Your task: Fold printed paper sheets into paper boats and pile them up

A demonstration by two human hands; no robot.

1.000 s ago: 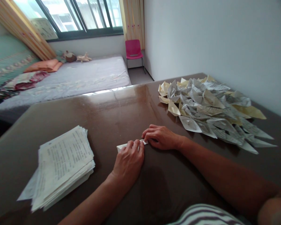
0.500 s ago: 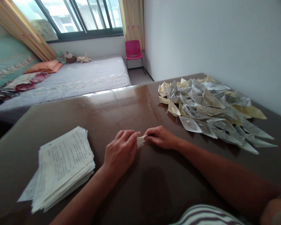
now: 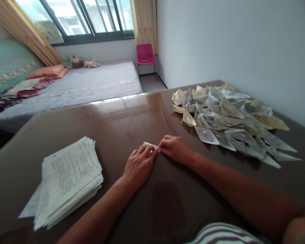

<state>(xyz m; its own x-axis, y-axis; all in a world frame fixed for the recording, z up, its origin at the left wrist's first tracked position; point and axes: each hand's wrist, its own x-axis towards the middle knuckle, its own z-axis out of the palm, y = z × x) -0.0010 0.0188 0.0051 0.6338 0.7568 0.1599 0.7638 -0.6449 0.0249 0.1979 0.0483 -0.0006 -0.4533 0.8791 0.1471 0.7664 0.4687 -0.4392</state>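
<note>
A small piece of folded paper (image 3: 150, 145) lies on the table in front of me, mostly covered by my fingers. My left hand (image 3: 141, 162) rests over it, fingertips pressing it against the tabletop. At its right end, my right hand (image 3: 175, 148) pinches the paper's tip between thumb and fingers. The two hands almost meet there. To the right, a large heap of folded paper boats (image 3: 226, 117), white and yellowish, covers the table's corner. A stack of printed sheets (image 3: 69, 179) sits to the left of my left forearm.
The shiny brown table (image 3: 122, 125) reaches toward a bed (image 3: 112, 78) with a pillow and soft toys. A pink chair (image 3: 145, 55) stands below the window by the curtain. A white wall (image 3: 231, 44) runs along the right side.
My left hand has moved right and now presses the paper flat. The paper has turned, its far end showing beyond my left fingers. My right hand has shifted slightly right.
</note>
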